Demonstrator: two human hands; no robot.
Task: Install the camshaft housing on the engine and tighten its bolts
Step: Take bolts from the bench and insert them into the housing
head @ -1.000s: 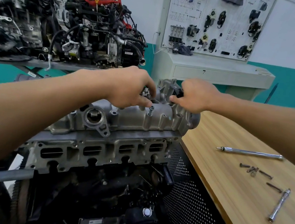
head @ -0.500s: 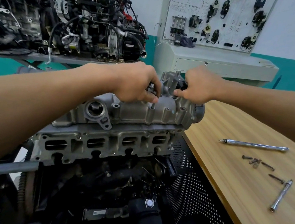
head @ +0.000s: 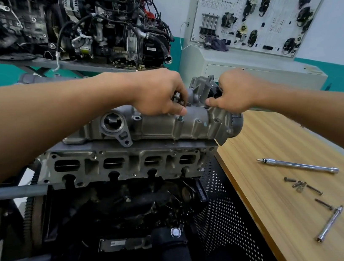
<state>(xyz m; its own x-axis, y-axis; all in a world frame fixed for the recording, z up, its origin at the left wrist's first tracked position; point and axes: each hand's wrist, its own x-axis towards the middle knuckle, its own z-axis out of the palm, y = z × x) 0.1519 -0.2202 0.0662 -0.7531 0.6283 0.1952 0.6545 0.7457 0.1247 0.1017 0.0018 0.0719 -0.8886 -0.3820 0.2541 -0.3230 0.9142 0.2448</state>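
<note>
Right now, on the head camera, I see the camshaft housing (head: 162, 127) sitting on top of the cylinder head (head: 118, 162) of the engine (head: 134, 202), mid-view and just left of the wooden tabletop (head: 266, 210).

The left hand (head: 158, 93) is over the housing's near edge. Its fingers (head: 178, 110) are curled and pinch a bolt (head: 181, 117) that stands upright in one of the housing's bosses. A small round metal piece shows between the knuckles; I cannot tell what it is. The right hand (head: 231, 92) has its fingers curled over the raised far end of the housing, thumb pointing left.

On the tabletop lie a long extension bar (head: 298, 165), a few loose bolts (head: 301, 185) near it, and a shorter extension bar (head: 329, 223) closer to me.

Behind, a second engine (head: 98, 16) with red parts sits on a stand, and a white training panel (head: 248, 17) carries mounted components. I cannot read its printing, nor the small label (head: 116, 243) low on the engine.
</note>
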